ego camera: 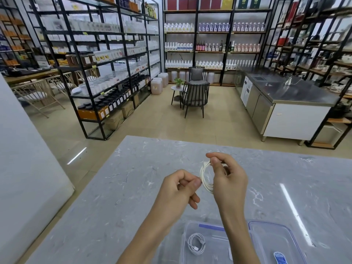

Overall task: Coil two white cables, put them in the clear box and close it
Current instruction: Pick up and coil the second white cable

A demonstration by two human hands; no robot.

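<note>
Pinching the top of a small round coil of thin white cable (203,178) between thumb and forefinger of the right hand (228,176), with the other fingers curled behind the loops. Nipping the coil's left edge with the left hand (177,189) — thumb tip against the strands, remaining fingers folded in. Both held above the grey marbled stone tabletop (114,187). Nearer, inside the open clear plastic box (215,246), a second white cable (196,243) — already coiled. Just right of the box, flat on the stone, its clear blue-edged lid (274,237).
</note>
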